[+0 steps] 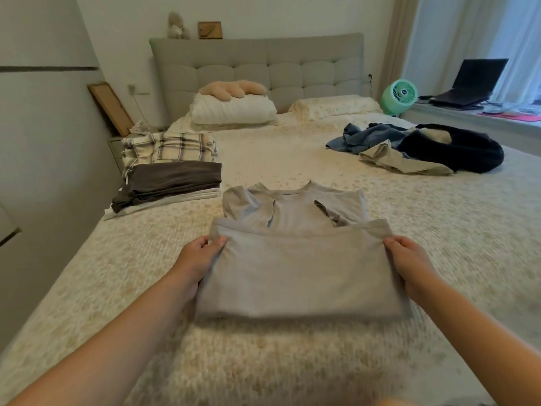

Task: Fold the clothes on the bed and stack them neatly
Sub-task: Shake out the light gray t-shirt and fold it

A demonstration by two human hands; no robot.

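Note:
A grey T-shirt (298,268) lies on the bed (292,159) in front of me, sleeves folded in, its lower half lifted and doubled toward the collar. My left hand (202,259) pinches the hem's left corner and my right hand (409,262) pinches the right corner. At the bed's left edge sits a stack of folded clothes (169,174): a plaid piece behind, a dark brown piece on white ones. At the far right lies an unfolded heap (415,148) of blue denim, a beige garment and a black fluffy one.
Two pillows (234,109) and a plush cushion lie at the grey headboard (257,63). A green fan (399,96) and a laptop (474,83) stand by the window on the right. A nightstand and a leaning frame (111,108) are on the left.

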